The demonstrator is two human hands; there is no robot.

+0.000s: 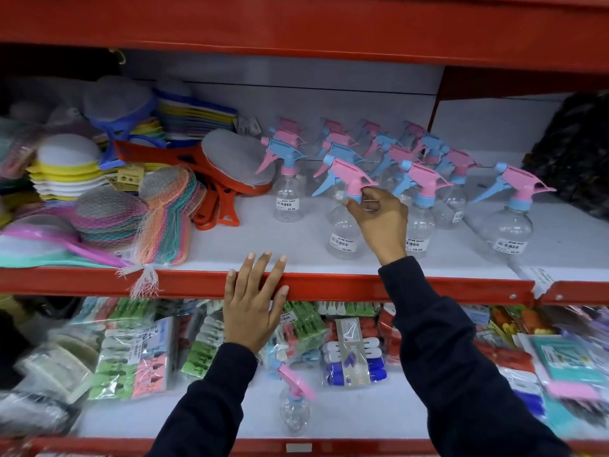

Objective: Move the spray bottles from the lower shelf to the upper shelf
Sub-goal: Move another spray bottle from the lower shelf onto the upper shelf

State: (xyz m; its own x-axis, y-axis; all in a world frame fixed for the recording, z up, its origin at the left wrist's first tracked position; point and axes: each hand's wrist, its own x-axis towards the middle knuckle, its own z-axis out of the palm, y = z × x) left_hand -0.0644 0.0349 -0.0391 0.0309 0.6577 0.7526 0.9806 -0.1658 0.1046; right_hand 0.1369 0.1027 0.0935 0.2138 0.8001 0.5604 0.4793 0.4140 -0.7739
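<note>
Several clear spray bottles with pink and blue trigger heads stand on the white upper shelf (pixel 296 245). My right hand (pixel 379 219) pinches the neck of one front bottle (pixel 344 237), which stands upright on that shelf. Another bottle (pixel 509 222) stands alone further right. My left hand (pixel 253 305) lies flat and open against the red front edge of the upper shelf, holding nothing. One spray bottle (pixel 294 407) with a pink head is left on the lower shelf (pixel 362 420), below and between my arms.
Stacks of netted scrubbers and red-handled brushes (pixel 224 169) fill the upper shelf's left part. Packs of clothes pegs (pixel 138 357) and other bagged goods crowd the lower shelf's back. A dark patterned bundle (pixel 573 153) sits at the far right. A red beam (pixel 296 24) runs overhead.
</note>
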